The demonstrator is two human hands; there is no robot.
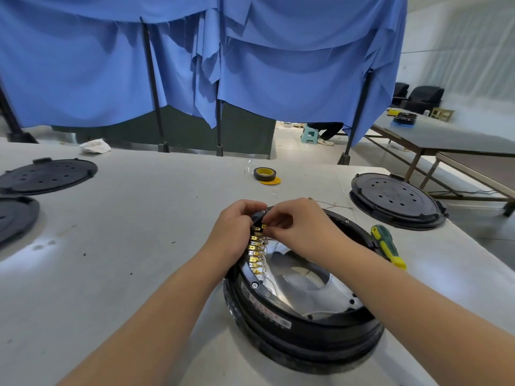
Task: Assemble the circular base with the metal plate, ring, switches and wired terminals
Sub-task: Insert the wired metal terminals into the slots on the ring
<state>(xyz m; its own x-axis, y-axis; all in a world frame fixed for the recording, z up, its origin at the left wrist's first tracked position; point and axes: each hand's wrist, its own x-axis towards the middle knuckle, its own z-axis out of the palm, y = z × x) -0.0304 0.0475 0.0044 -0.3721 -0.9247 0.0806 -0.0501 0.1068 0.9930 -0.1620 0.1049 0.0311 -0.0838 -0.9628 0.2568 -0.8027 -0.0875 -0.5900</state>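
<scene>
— Hands first: where are they?

— Both sit at the far-left rim of the circular base [303,310], about eleven o'clock on the ring. The left hand [237,227] has its fingers curled over the black rim from outside, its grip clamped on that edge. The right hand [299,227] reaches in from the inner side, thumb and fingertips pinched together on a small brass terminal [264,227] at the top of the row.

— And the base itself?

— It stands on the white bench [139,246], near the front edge, toward five o'clock from the bench's middle. A shiny metal plate [301,277] lies inside it, and a row of brass terminals [255,254] with thin wires runs down the inner left wall, from ten towards eight o'clock.

— Anything else around?

— A green-and-yellow screwdriver [388,246] lies just beside the base at two o'clock. A roll of tape [264,174] sits at twelve o'clock, well apart. Black perforated discs [395,201] rest at one o'clock and at far left. Blue cloth [195,65] hangs behind the bench.
</scene>
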